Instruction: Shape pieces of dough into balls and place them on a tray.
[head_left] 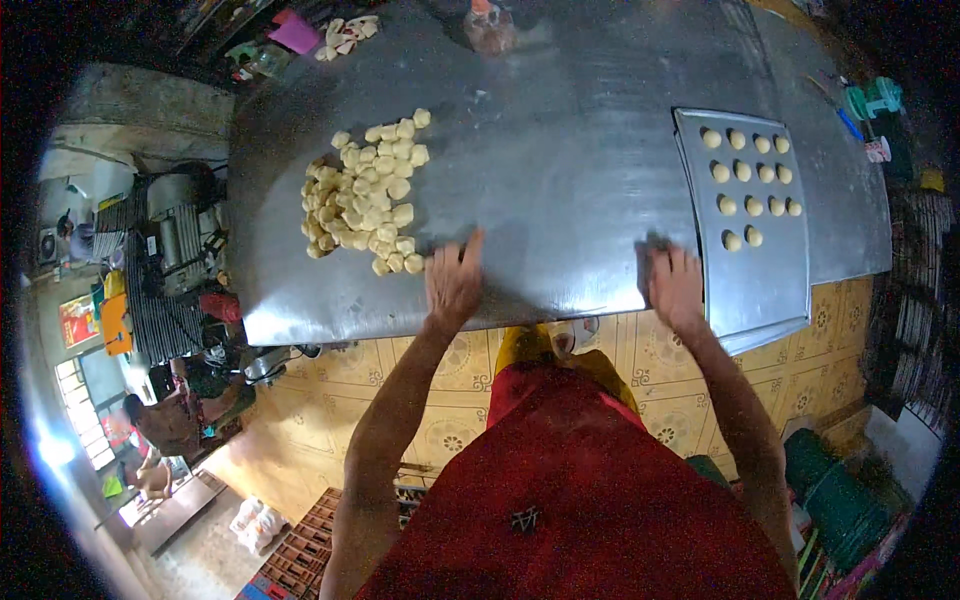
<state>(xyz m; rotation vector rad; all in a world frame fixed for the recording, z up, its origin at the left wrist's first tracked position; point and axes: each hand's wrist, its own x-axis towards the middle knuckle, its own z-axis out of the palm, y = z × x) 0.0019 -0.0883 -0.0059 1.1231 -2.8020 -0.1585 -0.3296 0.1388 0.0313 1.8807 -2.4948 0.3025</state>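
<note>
The left hand (pixel 455 284) is near the dough (pixel 370 195), the right hand (pixel 677 288) near the tray (pixel 768 278). I can't tell if they hold anything.

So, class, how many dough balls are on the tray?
14 dough balls on the metal tray: three rows of four, plus two at left in the nearest row. None appears hidden.

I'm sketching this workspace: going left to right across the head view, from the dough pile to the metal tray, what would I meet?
Pile of dough pieces → left hand → right hand → metal tray
</note>
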